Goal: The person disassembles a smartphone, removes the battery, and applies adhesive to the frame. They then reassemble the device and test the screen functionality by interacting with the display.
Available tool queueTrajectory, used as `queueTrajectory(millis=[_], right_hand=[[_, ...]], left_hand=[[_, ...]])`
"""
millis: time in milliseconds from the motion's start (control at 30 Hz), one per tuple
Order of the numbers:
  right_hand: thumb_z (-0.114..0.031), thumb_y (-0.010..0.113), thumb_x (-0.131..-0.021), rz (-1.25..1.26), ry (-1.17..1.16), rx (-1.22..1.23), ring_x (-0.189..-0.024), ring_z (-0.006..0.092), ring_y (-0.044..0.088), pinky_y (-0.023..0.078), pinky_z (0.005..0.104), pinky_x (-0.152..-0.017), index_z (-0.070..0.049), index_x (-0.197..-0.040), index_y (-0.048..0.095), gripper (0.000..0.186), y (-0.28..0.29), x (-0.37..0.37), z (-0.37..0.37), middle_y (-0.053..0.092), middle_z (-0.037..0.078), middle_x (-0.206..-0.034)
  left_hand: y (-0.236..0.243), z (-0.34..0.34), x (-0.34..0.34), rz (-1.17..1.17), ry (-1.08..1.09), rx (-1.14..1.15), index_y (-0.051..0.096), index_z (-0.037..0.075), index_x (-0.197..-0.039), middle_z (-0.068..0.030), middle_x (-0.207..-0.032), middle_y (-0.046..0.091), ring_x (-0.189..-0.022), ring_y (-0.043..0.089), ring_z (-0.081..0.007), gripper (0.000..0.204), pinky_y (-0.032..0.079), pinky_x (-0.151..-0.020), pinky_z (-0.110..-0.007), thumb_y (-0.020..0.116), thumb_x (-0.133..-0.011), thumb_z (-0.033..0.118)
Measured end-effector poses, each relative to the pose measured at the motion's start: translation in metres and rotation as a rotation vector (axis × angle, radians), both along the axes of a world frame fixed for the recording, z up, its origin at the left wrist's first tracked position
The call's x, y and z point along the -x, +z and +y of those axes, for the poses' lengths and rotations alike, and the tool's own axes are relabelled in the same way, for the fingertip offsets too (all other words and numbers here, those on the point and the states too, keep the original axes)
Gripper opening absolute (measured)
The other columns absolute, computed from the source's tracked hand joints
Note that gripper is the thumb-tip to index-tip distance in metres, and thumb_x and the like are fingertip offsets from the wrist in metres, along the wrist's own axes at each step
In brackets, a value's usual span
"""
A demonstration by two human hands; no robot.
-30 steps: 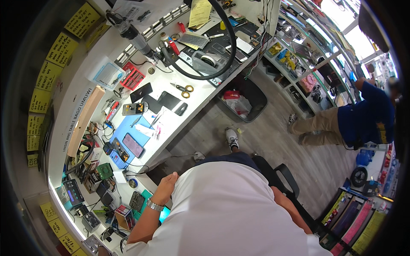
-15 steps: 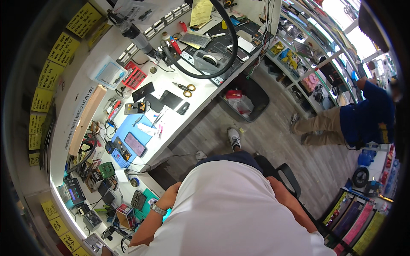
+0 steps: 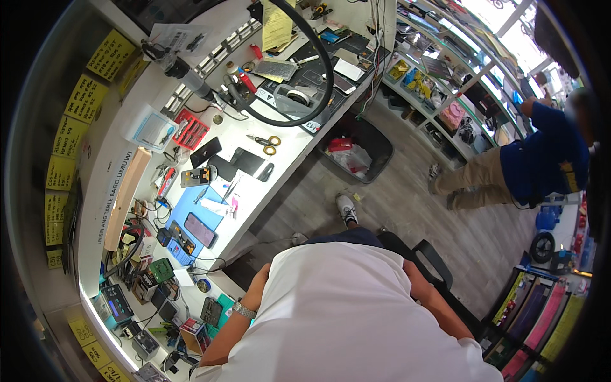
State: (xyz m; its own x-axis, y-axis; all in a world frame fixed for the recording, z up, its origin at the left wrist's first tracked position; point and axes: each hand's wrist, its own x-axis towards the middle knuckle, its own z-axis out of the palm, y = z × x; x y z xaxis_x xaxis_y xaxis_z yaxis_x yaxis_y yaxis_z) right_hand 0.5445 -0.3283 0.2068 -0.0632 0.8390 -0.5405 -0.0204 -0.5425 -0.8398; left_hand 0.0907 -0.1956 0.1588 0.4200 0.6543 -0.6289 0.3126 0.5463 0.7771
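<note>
My left hand is by the side of my white shirt, near the front edge of the workbench, with its fingers hidden from sight. A metal watch circles that wrist. On my other side, my right hand is mostly covered by the shirt, beside a black chair armrest; whether it holds anything does not show. Nearest the left hand on the bench lie a phone with a purplish screen, a blue mat and an opened phone. Gold-handled scissors rest farther off.
A black bin holding plastic bags stands on the floor past the bench. Another person in a blue top stands at the shelves on the right. A thick black hose arches over the bench's far part. Tools and cables crowd the near left.
The view has shifted slightly, so the bench sits a little farther left and lower. Both my hands stay beside the shirt. The other person has shifted little, arm still raised toward the shelves.
</note>
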Motion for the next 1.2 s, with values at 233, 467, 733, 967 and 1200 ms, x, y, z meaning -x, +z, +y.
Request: queueTrajectory(millis=[233, 467, 733, 967, 1200], right_hand=[[-0.015, 0.082, -0.091, -0.130, 0.046, 0.027, -0.099, 0.0128, 0.068, 0.057, 0.0370, -0.089, 0.002, -0.123, 0.076, 0.036, -0.022, -0.001, 0.033, 0.082, 0.011, -0.112], [-0.016, 0.078, -0.090, -0.151, 0.345, -0.106, -0.098, 0.0224, 0.073, 0.055, 0.0395, -0.090, 0.000, -0.118, 0.075, 0.032, -0.037, 0.013, 0.098, 0.079, 0.020, -0.106], [-0.019, 0.068, -0.097, -0.092, 0.580, 0.056, -0.095, 0.0245, 0.073, 0.054, 0.0422, -0.086, 0.007, -0.109, 0.074, 0.029, -0.075, 0.050, 0.169, 0.079, 0.022, -0.103], [-0.017, 0.071, -0.095, 0.085, 0.707, -0.266, -0.101, 0.0211, 0.071, 0.054, 0.0401, -0.087, 0.003, -0.112, 0.076, 0.027, -0.083, 0.059, 0.198, 0.080, 0.018, -0.112], [-0.015, 0.069, -0.099, 0.090, 0.804, -0.082, -0.103, 0.0157, 0.068, 0.054, 0.0377, -0.091, 0.000, -0.115, 0.078, 0.024, -0.060, 0.067, 0.222, 0.079, 0.008, -0.111]], left_hand=[[-0.019, 0.035, -0.014, -0.093, -0.114, 0.065, 0.066, 0.000, -0.143, -0.0080, -0.132, 0.074, -0.113, 0.068, -0.0114, 0.048, 0.056, -0.100, -0.032, 0.080, -0.099, 0.016], [0.008, 0.063, -0.040, -0.060, -0.181, 0.289, 0.071, 0.002, -0.137, -0.0036, -0.125, 0.077, -0.103, 0.069, -0.0079, 0.041, 0.058, -0.092, -0.029, 0.080, -0.099, 0.012], [0.019, 0.071, -0.045, -0.046, -0.377, 0.207, 0.066, 0.002, -0.145, -0.0059, -0.131, 0.074, -0.114, 0.066, -0.0105, 0.049, 0.055, -0.101, -0.030, 0.079, -0.099, 0.013], [0.030, 0.041, -0.008, 0.119, -0.414, 0.209, 0.064, -0.002, -0.146, -0.0073, -0.132, 0.074, -0.117, 0.065, -0.0114, 0.051, 0.052, -0.106, -0.032, 0.077, -0.101, 0.018], [0.043, 0.024, -0.001, 0.089, -0.414, 0.190, 0.063, -0.002, -0.148, -0.0092, -0.133, 0.074, -0.118, 0.066, -0.0144, 0.057, 0.051, -0.108, -0.034, 0.077, -0.100, 0.025]])
